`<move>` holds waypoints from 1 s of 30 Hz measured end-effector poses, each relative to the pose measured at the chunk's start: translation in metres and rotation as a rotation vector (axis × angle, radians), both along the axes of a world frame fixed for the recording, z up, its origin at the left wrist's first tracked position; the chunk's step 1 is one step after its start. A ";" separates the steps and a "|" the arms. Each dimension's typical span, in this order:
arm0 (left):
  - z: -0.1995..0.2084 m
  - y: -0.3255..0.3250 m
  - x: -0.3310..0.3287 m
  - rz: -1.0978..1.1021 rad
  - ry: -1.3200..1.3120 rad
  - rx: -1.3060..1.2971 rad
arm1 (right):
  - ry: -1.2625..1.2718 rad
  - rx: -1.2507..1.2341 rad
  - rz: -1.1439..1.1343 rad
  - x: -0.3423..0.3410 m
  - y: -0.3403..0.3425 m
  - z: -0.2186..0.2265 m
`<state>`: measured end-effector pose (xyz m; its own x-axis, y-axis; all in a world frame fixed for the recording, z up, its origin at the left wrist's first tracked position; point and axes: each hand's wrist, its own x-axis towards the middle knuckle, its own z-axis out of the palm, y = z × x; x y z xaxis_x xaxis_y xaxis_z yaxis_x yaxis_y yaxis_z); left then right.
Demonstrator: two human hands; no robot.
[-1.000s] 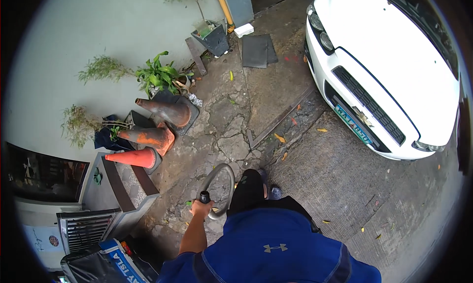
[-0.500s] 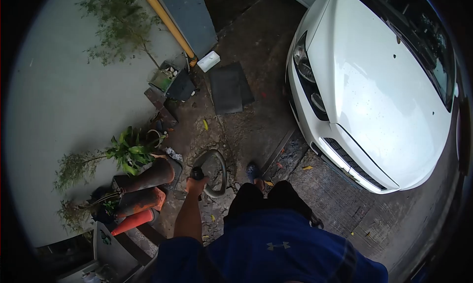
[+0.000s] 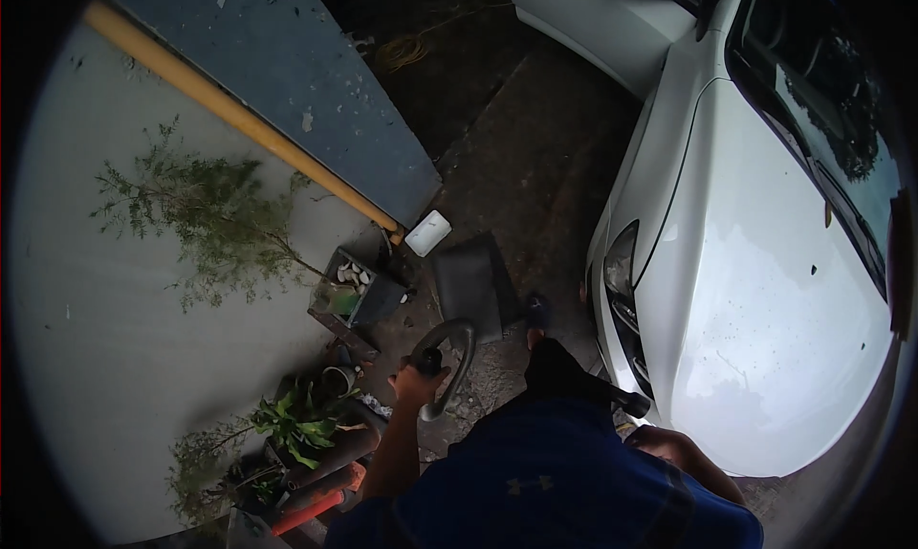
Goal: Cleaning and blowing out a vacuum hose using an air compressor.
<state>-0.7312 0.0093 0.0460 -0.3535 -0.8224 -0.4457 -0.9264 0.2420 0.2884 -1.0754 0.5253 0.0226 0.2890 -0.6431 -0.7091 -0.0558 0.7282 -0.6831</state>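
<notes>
My left hand (image 3: 418,384) is closed around a black, round-ended handle (image 3: 430,361), held out ahead of me. Beside that hand a thick grey hose (image 3: 466,350) bends in a loop over the ground. To the right of my dark shorts, a black tube end (image 3: 631,403) sticks out toward the white car. Just below this tube end is my right hand (image 3: 662,442), close against my blue shirt; its fingers are dim and partly hidden, so their hold is unclear.
The white car (image 3: 741,300) fills the right side, its door (image 3: 593,23) swung out. Ahead lie a dark mat (image 3: 469,286) and a white tray-like box (image 3: 427,233). A planter (image 3: 368,291), leafy plant (image 3: 298,423) and orange cone (image 3: 306,513) line the left wall.
I have moved forward, nearer the mat and the car's side. The handle and hose have come along in my left hand. My right hand has come into view beside the tube end.
</notes>
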 end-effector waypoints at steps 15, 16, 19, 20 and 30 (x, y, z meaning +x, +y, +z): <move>0.126 -0.384 -0.435 0.263 0.731 -0.280 | 0.609 -0.780 -0.101 -0.239 -0.777 0.143; 0.127 -0.415 -0.455 0.259 0.726 -0.276 | 0.589 -0.873 -0.258 -0.241 -0.806 0.138; 0.127 -0.508 -0.530 0.346 0.998 0.038 | 0.608 -0.789 -0.346 -0.307 -0.895 0.132; 0.126 -0.543 -0.551 0.282 0.998 0.121 | 0.631 -0.787 -0.364 -0.348 -0.928 0.138; 0.166 -0.869 -0.717 0.523 1.444 0.754 | 0.501 -0.713 -0.874 -0.649 -1.120 0.197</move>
